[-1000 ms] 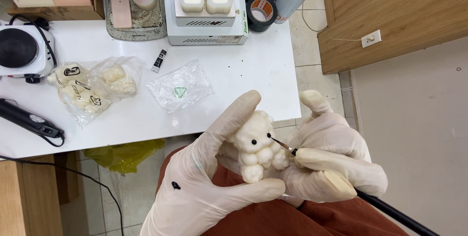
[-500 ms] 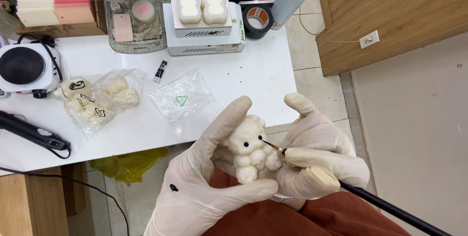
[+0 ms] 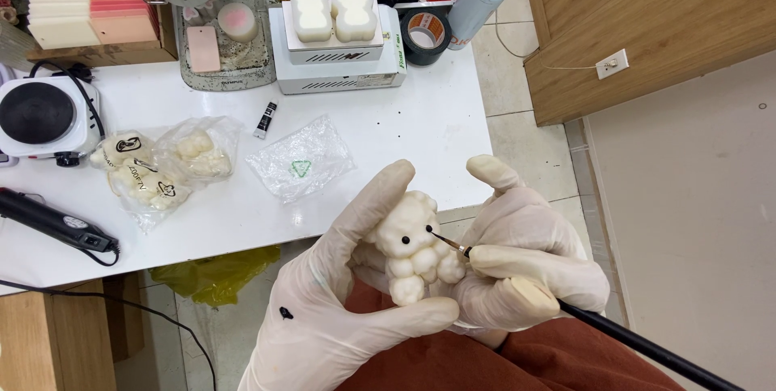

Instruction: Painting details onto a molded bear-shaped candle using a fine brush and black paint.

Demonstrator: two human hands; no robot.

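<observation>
Small cream-white bear figure (image 3: 411, 250), lumpy like piled balls, with two black dot eyes and round feet at the bottom. Held upright above the lap, just in front of the near edge of the white table (image 3: 388, 132). Compared with one second ago: figure and both hands a little lower-left of their former place relative to the table edge, brush tip still at the face, grip the same. Left hand (image 3: 339, 310) in a white glove, wrapped around the figure from the left and from below, thumb up along the left side, fingers pressed under the feet; small black spot on the glove. Right hand (image 3: 525, 270), also gloved, just right of the figure, fingers pinched together on a thin black paintbrush (image 3: 630, 341), the fine tip touching the face beside the right eye. On the table behind the figure: a clear plastic bag (image 3: 301, 166), farther left bags with more cream figures (image 3: 162, 166), a small black tube (image 3: 264, 119), a black hot plate (image 3: 36, 115) at the far left.
</observation>
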